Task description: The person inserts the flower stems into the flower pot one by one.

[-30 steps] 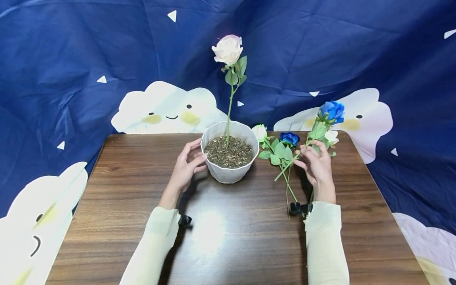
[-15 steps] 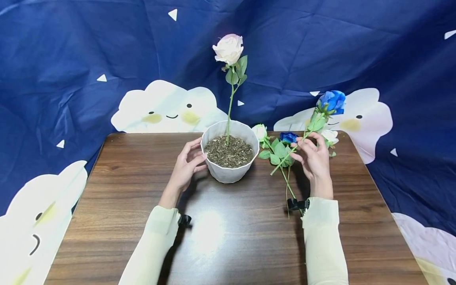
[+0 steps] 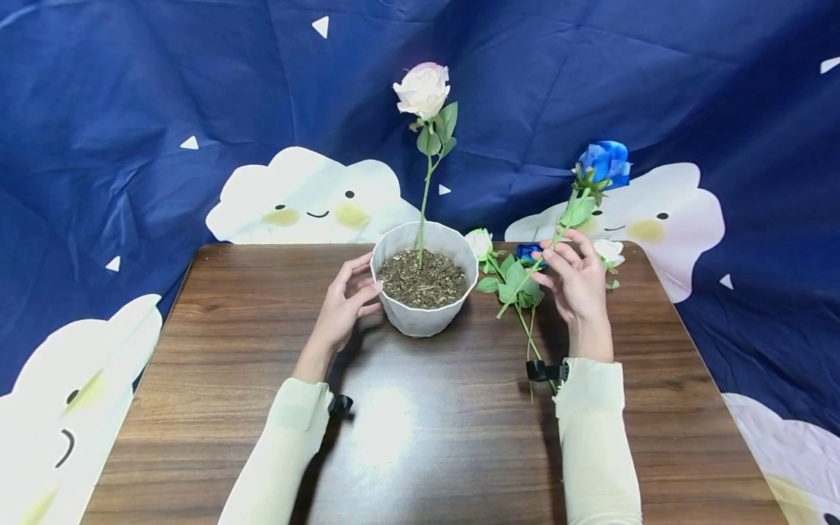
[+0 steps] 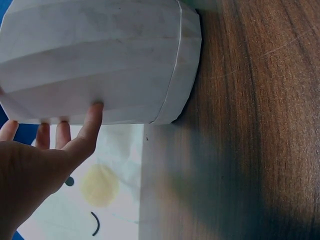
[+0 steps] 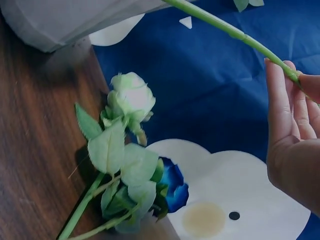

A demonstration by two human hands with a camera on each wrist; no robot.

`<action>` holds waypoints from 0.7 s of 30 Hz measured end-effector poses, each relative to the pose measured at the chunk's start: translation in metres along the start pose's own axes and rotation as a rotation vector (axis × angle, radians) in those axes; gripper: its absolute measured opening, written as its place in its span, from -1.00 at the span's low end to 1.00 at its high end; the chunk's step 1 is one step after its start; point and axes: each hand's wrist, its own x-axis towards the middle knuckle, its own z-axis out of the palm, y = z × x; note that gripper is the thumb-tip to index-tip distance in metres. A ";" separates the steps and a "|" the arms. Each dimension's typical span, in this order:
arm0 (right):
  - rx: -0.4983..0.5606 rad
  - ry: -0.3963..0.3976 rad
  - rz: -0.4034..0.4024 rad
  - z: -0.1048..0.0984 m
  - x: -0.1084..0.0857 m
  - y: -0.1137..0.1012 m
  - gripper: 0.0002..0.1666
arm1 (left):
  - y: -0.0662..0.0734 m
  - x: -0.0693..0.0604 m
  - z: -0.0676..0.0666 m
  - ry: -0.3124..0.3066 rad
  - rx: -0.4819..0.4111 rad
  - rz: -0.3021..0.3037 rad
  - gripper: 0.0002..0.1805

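Observation:
In the head view, my right hand (image 3: 577, 281) pinches the green stem of a blue rose (image 3: 602, 166) between thumb and fingertips. The bloom leans up to the right, and the bare stem end points down to the left. My left hand (image 3: 344, 302) touches the left side of a white faceted pot (image 3: 420, 321). In the left wrist view its thumb (image 4: 92, 117) presses the pot's wall, and the other fingertips lie along the edge. Dark soil (image 3: 426, 284) fills the pot, where a pale pink rose (image 3: 423, 91) stands upright.
Right of the pot lie a greenish-white rose (image 5: 132, 97), a dark blue rose (image 5: 174, 185) and another white rose (image 3: 609, 252), partly behind the right hand. Their stems reach toward the front of the brown wooden table (image 3: 453, 437). A blue cloud-print cloth (image 3: 151, 80) hangs behind.
My right hand has moved slightly left and up with the blue rose, whose bloom stands higher and more upright. The left hand and the pot have stayed put.

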 end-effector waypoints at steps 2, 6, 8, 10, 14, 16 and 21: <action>0.010 -0.003 0.000 0.004 0.000 -0.001 -0.54 | 0.000 0.000 0.000 0.000 0.000 -0.001 -0.35; 0.017 -0.018 -0.005 0.012 0.001 -0.003 -0.53 | 0.000 -0.001 0.000 0.003 -0.001 0.001 -0.35; 0.027 -0.034 -0.004 0.016 0.002 -0.004 -0.53 | 0.000 -0.001 0.000 0.003 -0.001 0.003 -0.35; 0.021 -0.045 -0.005 0.020 0.002 -0.004 -0.53 | -0.001 0.000 0.000 0.005 -0.004 0.005 -0.35; 0.019 -0.068 -0.011 0.029 0.004 -0.006 -0.54 | -0.002 0.000 -0.001 0.007 -0.001 0.004 -0.36; 0.019 -0.078 -0.022 0.033 0.005 -0.007 -0.54 | -0.002 0.001 -0.001 0.008 0.002 0.003 -0.36; 0.010 -0.119 -0.044 0.044 0.009 -0.011 -0.54 | -0.002 0.001 0.000 0.008 0.006 0.000 -0.35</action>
